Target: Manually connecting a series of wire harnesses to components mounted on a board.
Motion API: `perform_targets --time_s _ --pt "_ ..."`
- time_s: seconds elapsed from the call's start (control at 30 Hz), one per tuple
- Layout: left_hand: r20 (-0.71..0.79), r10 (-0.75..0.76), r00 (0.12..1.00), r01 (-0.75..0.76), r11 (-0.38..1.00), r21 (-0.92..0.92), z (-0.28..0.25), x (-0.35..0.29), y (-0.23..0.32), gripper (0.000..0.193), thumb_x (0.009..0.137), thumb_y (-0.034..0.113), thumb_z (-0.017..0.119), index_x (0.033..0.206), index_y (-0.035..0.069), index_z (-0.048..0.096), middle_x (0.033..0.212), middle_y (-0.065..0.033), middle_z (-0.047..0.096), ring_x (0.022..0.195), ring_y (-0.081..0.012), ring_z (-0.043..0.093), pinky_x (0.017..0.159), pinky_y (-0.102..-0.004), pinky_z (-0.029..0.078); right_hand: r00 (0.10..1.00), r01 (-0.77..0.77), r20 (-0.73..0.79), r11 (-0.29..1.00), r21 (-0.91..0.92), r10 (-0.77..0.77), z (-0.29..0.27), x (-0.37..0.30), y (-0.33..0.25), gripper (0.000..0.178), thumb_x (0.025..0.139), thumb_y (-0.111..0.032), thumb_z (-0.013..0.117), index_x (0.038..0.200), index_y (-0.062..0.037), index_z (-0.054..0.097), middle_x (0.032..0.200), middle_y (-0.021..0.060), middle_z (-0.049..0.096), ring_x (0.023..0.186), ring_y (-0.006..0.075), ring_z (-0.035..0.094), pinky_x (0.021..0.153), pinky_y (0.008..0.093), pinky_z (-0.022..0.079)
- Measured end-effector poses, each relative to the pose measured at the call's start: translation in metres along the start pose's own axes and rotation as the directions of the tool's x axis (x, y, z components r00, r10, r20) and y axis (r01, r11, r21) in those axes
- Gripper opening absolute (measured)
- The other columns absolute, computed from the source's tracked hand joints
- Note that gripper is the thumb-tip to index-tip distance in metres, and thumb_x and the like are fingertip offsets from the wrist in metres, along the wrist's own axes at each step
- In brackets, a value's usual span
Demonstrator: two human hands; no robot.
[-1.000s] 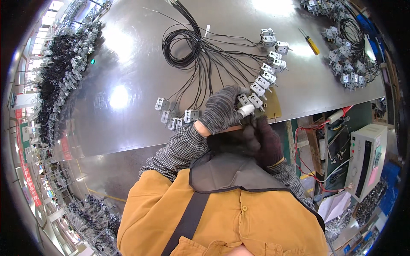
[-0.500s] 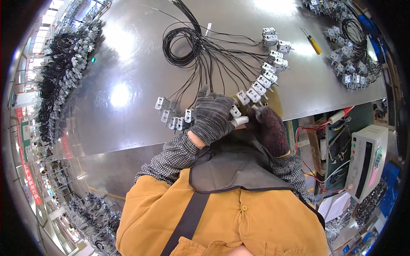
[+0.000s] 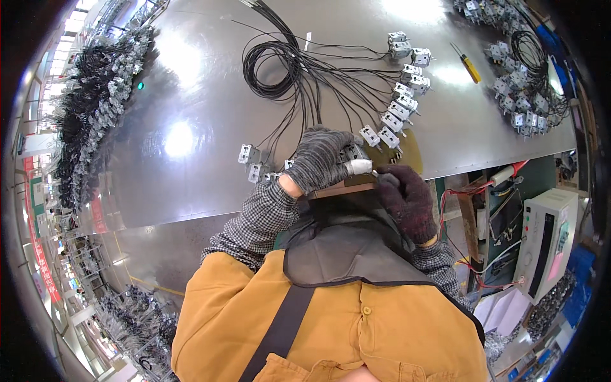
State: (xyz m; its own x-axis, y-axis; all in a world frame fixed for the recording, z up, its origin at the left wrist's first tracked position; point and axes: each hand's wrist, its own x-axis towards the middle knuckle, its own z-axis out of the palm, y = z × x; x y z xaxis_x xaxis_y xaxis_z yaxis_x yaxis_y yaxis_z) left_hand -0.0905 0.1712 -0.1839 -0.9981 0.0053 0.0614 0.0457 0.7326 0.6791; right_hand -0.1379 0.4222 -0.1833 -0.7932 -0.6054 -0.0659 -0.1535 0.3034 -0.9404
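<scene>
My left hand [image 3: 321, 158], in a grey striped glove with white wrapping on the thumb, is closed on a small whitish block [image 3: 351, 153] at the table's near edge. Its fingers partly cover the block. Just right of it, my right hand [image 3: 407, 202], in a dark maroon glove, has curled fingers near the white thumb; whatever they pinch is hidden. Similar blocks [image 3: 396, 111] on thin black cables curve up to the right, and more blocks [image 3: 248, 154] lie left of my left hand. Their cables run to a black coil [image 3: 247, 70].
A yellow-handled screwdriver [image 3: 470, 67] lies at the right, near another pile of wired blocks [image 3: 522, 95]. A brown ledge [image 3: 344, 190] and a yellowish pad [image 3: 412, 153] are by my hands. Below right stand a pale instrument box [image 3: 547, 242] and a red-and-white probe [image 3: 506, 172].
My left hand has shifted slightly up, covering more of the left blocks. My right hand has moved a little down and right. The right-hand row of blocks has shifted slightly; the brown ledge shows more.
</scene>
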Motion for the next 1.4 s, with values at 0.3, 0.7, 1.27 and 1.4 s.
perform_targets --time_s 0.3,0.7,1.27,1.4 --pt "0.001 0.087 0.996 -0.087 0.985 0.152 0.001 0.003 -0.004 0.059 0.084 0.064 0.078 0.099 0.008 0.077 0.081 -0.0113 0.073 0.081 -0.0324 0.072 0.088 -0.0443 0.050 0.996 0.090 0.015 0.987 -0.135 -0.089 0.025 -0.007 -0.006 0.034 0.093 -0.015 0.077 0.123 -0.0025 0.068 0.105 0.0092 0.074 0.094 0.0231 0.072 0.082 0.0404 0.058" --pt "0.086 0.067 0.994 -0.091 0.942 0.322 0.003 0.005 0.012 0.065 0.084 0.067 0.077 0.110 0.008 0.077 0.091 -0.0112 0.074 0.092 -0.0332 0.071 0.110 -0.0534 0.043 0.995 -0.098 -0.005 0.995 -0.013 0.098 0.039 -0.018 0.020 0.032 0.104 -0.022 0.067 0.126 -0.0004 0.062 0.104 0.0202 0.071 0.095 0.0335 0.070 0.084 0.0427 0.057" --pt "0.004 0.019 1.000 -0.019 0.966 0.257 0.006 0.008 0.018 0.068 0.078 0.066 0.083 0.101 0.003 0.077 0.082 -0.0148 0.074 0.079 -0.0325 0.070 0.094 -0.0455 0.050 0.991 -0.119 0.051 0.993 -0.023 0.120 0.025 -0.010 0.011 0.030 0.103 -0.024 0.067 0.122 -0.0015 0.059 0.107 0.0203 0.068 0.096 0.0363 0.069 0.082 0.0458 0.055" --pt "-0.001 -0.120 0.993 0.116 0.952 0.282 0.015 0.008 0.026 0.065 0.079 0.059 0.085 0.110 0.003 0.076 0.089 -0.0161 0.075 0.087 -0.0352 0.071 0.099 -0.0491 0.048 0.994 0.100 0.051 0.992 -0.081 -0.097 0.015 -0.006 0.024 0.033 0.104 -0.033 0.065 0.121 -0.0044 0.061 0.103 0.0141 0.069 0.085 0.0251 0.067 0.072 0.0383 0.055"
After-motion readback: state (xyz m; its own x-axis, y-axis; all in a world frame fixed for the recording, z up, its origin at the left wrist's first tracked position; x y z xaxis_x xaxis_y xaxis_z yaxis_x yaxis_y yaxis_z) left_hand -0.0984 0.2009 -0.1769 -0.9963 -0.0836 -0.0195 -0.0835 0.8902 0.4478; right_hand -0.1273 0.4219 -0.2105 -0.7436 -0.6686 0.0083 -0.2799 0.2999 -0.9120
